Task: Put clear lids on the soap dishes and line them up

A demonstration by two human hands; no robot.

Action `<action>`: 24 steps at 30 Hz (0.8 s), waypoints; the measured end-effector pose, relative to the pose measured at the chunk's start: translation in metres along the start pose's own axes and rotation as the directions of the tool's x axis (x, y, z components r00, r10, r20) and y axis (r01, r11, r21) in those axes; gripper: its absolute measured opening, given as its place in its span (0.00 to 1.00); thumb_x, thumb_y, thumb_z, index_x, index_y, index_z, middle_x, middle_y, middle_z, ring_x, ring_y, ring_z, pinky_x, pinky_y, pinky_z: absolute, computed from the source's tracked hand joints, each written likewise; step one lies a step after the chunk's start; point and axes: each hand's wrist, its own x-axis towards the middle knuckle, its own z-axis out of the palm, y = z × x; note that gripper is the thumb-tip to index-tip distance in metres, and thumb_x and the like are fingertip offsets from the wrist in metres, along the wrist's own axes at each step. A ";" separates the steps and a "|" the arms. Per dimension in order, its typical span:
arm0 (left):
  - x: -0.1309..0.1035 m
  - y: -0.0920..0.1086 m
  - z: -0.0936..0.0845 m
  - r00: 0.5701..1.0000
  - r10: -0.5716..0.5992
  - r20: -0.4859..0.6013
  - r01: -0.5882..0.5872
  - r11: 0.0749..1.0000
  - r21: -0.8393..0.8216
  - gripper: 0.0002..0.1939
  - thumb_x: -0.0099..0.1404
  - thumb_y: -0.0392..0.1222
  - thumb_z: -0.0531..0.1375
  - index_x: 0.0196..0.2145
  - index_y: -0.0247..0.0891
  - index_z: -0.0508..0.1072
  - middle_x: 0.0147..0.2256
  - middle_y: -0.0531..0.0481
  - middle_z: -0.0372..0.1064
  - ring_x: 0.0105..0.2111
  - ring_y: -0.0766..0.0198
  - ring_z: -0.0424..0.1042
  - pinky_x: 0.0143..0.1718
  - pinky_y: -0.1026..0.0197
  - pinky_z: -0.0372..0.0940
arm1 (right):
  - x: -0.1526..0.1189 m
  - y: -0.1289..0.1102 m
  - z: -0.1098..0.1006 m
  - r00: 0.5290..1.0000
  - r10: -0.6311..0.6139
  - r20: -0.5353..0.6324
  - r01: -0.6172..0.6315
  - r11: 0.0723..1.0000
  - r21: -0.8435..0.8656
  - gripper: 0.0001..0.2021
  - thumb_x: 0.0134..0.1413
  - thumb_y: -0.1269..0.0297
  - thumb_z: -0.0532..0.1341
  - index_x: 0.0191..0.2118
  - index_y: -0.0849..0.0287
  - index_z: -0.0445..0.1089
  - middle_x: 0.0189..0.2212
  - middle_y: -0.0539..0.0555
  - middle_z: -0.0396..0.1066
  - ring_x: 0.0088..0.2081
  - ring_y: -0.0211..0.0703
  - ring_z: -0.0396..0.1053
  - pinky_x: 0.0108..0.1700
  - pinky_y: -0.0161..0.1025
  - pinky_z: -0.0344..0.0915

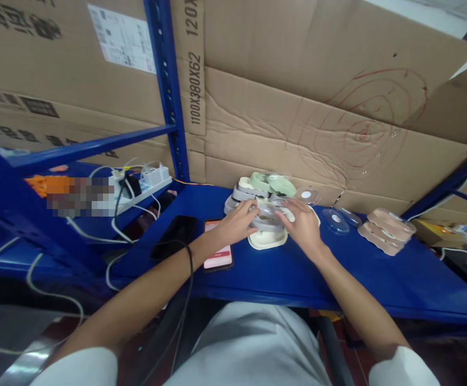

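A clear plastic piece (pixel 266 210) sits over a grey tray (pixel 269 224) in the middle of the blue shelf. My left hand (pixel 239 221) grips its left side, fingers bent. My right hand (pixel 301 222) holds the right side between thumb and fingers. Beneath and nearer to me is a cream tray (pixel 268 239). Just behind my hands, grey and cream trays are piled up, with green pieces (pixel 281 185) on top. Where exactly the fingertips touch the plastic is hard to make out.
A lit phone (pixel 218 260) and a dark phone (pixel 175 236) lie left of my hands. Clear lids (pixel 335 221) and stacked pinkish-brown trays (pixel 386 231) are to the right. A power strip with cables (pixel 149 187) stands at the left. Cardboard (pixel 257 123) rises behind.
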 end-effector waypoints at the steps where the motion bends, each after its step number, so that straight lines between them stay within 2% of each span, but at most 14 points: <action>1: 0.000 0.001 -0.001 1.000 -0.022 -0.018 0.022 1.000 -0.004 0.24 0.69 0.39 0.68 0.59 0.37 0.68 0.60 0.34 0.64 0.62 0.43 0.68 0.62 0.43 0.68 | 0.003 -0.003 0.009 0.999 -0.019 0.049 0.019 1.000 -0.009 0.22 0.71 0.49 0.60 0.59 0.56 0.79 0.61 0.63 0.76 0.64 0.63 0.72 0.67 0.60 0.68; 5: 0.000 0.001 -0.003 0.999 -0.030 -0.034 0.030 1.000 0.002 0.34 0.67 0.38 0.70 0.65 0.42 0.61 0.61 0.36 0.62 0.64 0.42 0.67 0.63 0.40 0.68 | 0.002 -0.008 0.031 0.984 -0.077 0.162 0.069 0.996 0.053 0.21 0.71 0.52 0.60 0.62 0.55 0.76 0.63 0.62 0.74 0.64 0.60 0.71 0.67 0.58 0.68; 7: 0.000 0.002 -0.003 1.000 -0.008 -0.025 0.008 1.000 0.028 0.37 0.66 0.39 0.71 0.67 0.44 0.60 0.62 0.36 0.62 0.65 0.40 0.66 0.63 0.39 0.67 | 0.000 -0.004 0.030 0.981 -0.103 0.166 0.088 0.992 0.093 0.22 0.72 0.52 0.58 0.62 0.55 0.76 0.64 0.61 0.73 0.65 0.58 0.71 0.68 0.57 0.66; 10: 0.000 0.003 -0.003 1.000 0.015 -0.015 -0.014 0.998 0.062 0.37 0.67 0.42 0.71 0.68 0.43 0.61 0.64 0.35 0.61 0.65 0.38 0.65 0.63 0.39 0.66 | 0.003 0.012 0.015 0.986 -0.104 0.133 0.093 0.992 0.086 0.22 0.74 0.52 0.55 0.61 0.57 0.76 0.63 0.61 0.74 0.66 0.55 0.70 0.70 0.53 0.65; 13: 0.000 0.004 -0.003 1.000 0.020 -0.007 -0.019 0.997 0.075 0.33 0.69 0.46 0.69 0.67 0.40 0.65 0.65 0.33 0.61 0.65 0.39 0.65 0.63 0.39 0.65 | 0.011 0.045 -0.007 0.993 0.013 0.114 -0.010 0.999 -0.032 0.23 0.75 0.52 0.51 0.60 0.57 0.77 0.62 0.59 0.76 0.65 0.53 0.71 0.69 0.49 0.64; 16: -0.001 0.002 -0.002 0.999 0.041 -0.007 -0.041 0.997 0.063 0.29 0.71 0.48 0.67 0.66 0.41 0.68 0.65 0.34 0.62 0.64 0.39 0.65 0.64 0.38 0.64 | 0.013 0.085 -0.023 0.976 0.181 0.125 -0.161 0.975 -0.155 0.24 0.76 0.56 0.48 0.60 0.59 0.77 0.59 0.61 0.77 0.62 0.55 0.74 0.65 0.49 0.67; 20: -0.001 0.000 0.002 0.998 0.070 0.001 -0.070 0.997 0.023 0.25 0.73 0.47 0.64 0.65 0.43 0.70 0.66 0.35 0.62 0.64 0.39 0.65 0.65 0.36 0.63 | -0.001 0.124 -0.023 0.932 0.303 0.197 -0.257 0.939 -0.230 0.22 0.72 0.64 0.51 0.59 0.60 0.77 0.57 0.61 0.79 0.59 0.54 0.76 0.62 0.47 0.69; 24: -0.001 -0.001 0.001 0.997 0.073 0.009 -0.073 0.997 0.009 0.22 0.73 0.45 0.64 0.63 0.44 0.73 0.65 0.37 0.62 0.63 0.40 0.66 0.64 0.37 0.64 | -0.010 0.141 -0.020 0.895 0.368 0.251 -0.297 0.913 -0.279 0.21 0.71 0.65 0.52 0.59 0.53 0.78 0.59 0.55 0.78 0.62 0.51 0.74 0.66 0.46 0.65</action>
